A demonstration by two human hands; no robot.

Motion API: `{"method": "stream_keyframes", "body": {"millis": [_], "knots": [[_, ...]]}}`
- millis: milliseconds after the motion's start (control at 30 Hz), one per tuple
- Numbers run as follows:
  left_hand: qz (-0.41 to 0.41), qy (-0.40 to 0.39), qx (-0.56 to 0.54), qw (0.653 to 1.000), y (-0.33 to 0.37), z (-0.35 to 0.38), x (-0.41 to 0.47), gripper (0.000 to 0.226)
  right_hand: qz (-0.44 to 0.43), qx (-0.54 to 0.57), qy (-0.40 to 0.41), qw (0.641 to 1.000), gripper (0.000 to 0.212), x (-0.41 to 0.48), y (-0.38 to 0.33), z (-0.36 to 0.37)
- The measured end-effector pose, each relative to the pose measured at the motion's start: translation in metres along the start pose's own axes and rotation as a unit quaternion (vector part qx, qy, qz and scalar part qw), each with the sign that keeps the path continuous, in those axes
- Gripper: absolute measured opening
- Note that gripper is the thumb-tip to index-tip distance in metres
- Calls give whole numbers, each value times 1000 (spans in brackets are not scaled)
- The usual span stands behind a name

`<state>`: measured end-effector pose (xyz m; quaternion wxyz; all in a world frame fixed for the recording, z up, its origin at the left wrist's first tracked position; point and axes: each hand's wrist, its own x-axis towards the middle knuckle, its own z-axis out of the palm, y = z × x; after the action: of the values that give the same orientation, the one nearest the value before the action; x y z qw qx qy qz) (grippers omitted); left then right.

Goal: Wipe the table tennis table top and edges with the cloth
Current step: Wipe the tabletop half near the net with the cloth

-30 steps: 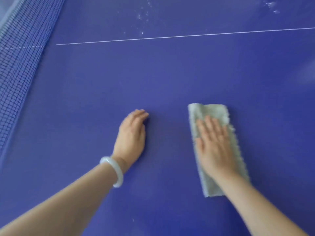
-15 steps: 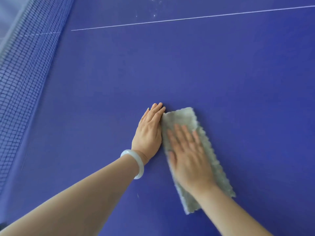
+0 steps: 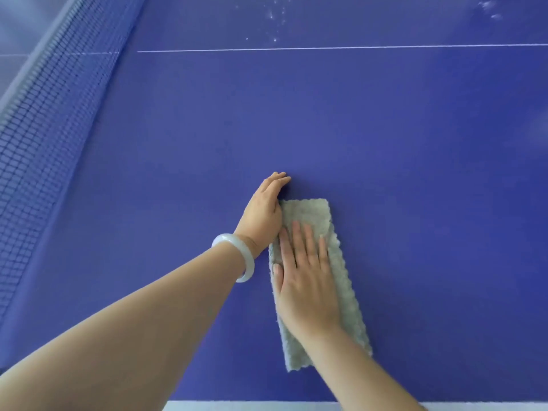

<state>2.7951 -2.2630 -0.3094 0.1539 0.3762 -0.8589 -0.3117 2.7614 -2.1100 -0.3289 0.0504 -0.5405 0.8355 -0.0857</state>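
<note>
The right hand lay flat, palm down, on the cloth, its fingers straight and a little spread, the thumb stretched along the cloth's left border. It pressed rather than gripped; nothing was curled round the fabric. The left hand stood just beside it on the tabletop, fingers held together and nearly straight with the fingertips reaching past the cloth's far end. The heel of that hand touched the cloth's upper left edge. Whether its palm also met the surface could not be told. The two hands sat close together, almost side by side, and neither held anything.

The cloth lay on the near middle of the tabletop, a long narrow strip running away from the person and leaning slightly left at its far end. It was pale grey-green, with a fluffy, towelling-like nap, a squarish far end and a wavy, scalloped right border.

A smooth, milky white bangle circled the left wrist. The tabletop was matte deep blue and flat, crossed further off by a thin white line, with small white specks scattered beyond it. A dark square-mesh net with a pale top band ran along the left side. A white stripe marked the near edge.
</note>
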Motion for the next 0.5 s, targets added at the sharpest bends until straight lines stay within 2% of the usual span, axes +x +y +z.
{"method": "stream_keyframes", "body": {"millis": [100, 133, 167, 233, 300, 333, 400, 500], "knots": [[9, 10, 97, 995, -39, -43, -32, 50, -111, 11, -23, 993, 57, -4, 23, -8], [-5, 17, 146, 989, -58, -58, -46, 49, -109, 4, -22, 994, 57, -5, 43, -10], [-34, 23, 182, 983, -76, -71, -61, 51, -73, -6, -11, 997, 57, -6, 64, -11], [-78, 20, 208, 975, -99, -85, -90, 55, 69, -19, 11, 997, 61, -7, 96, -16], [-66, 16, 207, 976, -110, -82, -105, 53, 208, -18, 33, 978, 63, -11, 89, -14], [-58, 19, 201, 978, -113, -80, -106, 52, 238, -15, 45, 970, 62, -13, 67, -12], [-58, 33, 170, 983, -114, -80, -104, 51, 198, -13, 54, 979, 58, -22, 5, -2], [-70, 49, 115, 990, -116, -85, -103, 49, 7, 3, 36, 999, 55, -39, -110, 22]]}}
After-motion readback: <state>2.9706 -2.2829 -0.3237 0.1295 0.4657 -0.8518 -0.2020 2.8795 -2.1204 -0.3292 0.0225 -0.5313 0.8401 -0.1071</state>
